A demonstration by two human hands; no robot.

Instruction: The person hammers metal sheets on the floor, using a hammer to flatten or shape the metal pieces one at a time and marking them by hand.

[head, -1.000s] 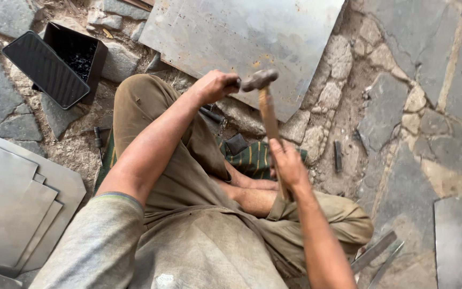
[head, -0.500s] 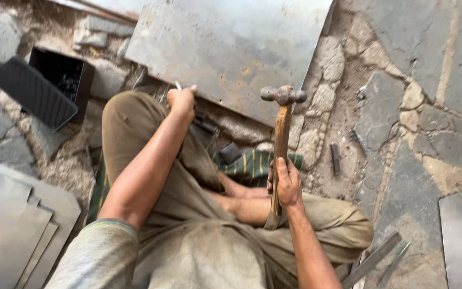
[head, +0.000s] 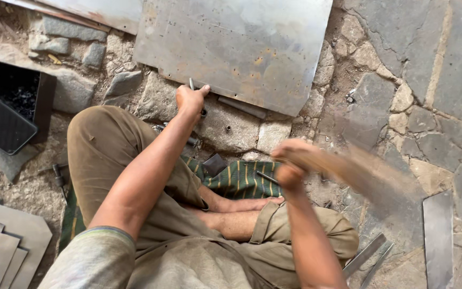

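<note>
I sit cross-legged on a stone floor. My left hand (head: 189,99) is closed around a thin metal punch (head: 191,84), held upright at the near edge of a large rusty metal sheet (head: 236,45). My right hand (head: 290,171) grips the wooden handle of a hammer (head: 364,174), which is motion-blurred and points out to the right, away from the sheet. The hammer head is lost in the blur.
A black open box (head: 12,109) lies at the left. Stacked metal plates (head: 4,249) sit at the lower left, and metal strips (head: 438,238) at the lower right. A green striped cloth (head: 241,179) with small tools lies before my legs.
The left hand moved forward from my knee to the sheet's edge with the punch. The hammer, upright earlier, has swung down and out to the right.
</note>
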